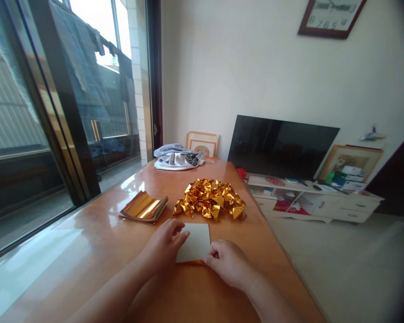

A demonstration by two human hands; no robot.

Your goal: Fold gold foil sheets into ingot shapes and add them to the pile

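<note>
Nearest to me, at the nearer part of the surface [177,298], I have my two hands apart from each other, with the pale square sheet [197,244] between them. This sheet lies flat, closer to the right edge of the surface than to the left edge, and a thin golden strip shows along its near side. My right hand [227,262] pinches the sheet at its near right corner, thumb against the bent fingers. My left hand [168,244] is at the left side of the sheet, its thumb and forefinger parted, the thumb over the paper; I cannot tell if it presses.

Just beyond, toward the left edge, there is a stack of golden sheets [144,207], slightly curled. To the right of it, near the right edge, is a heap of shiny golden folded pieces [212,199].

Further away, a grey cloth [175,158] lies bunched at the far left corner. Behind the far edge stand some frames [202,143]. Past the far right corner, a black television [283,146] stands on a white cabinet [328,207], and on the wall above hangs a clock [331,20].
</note>
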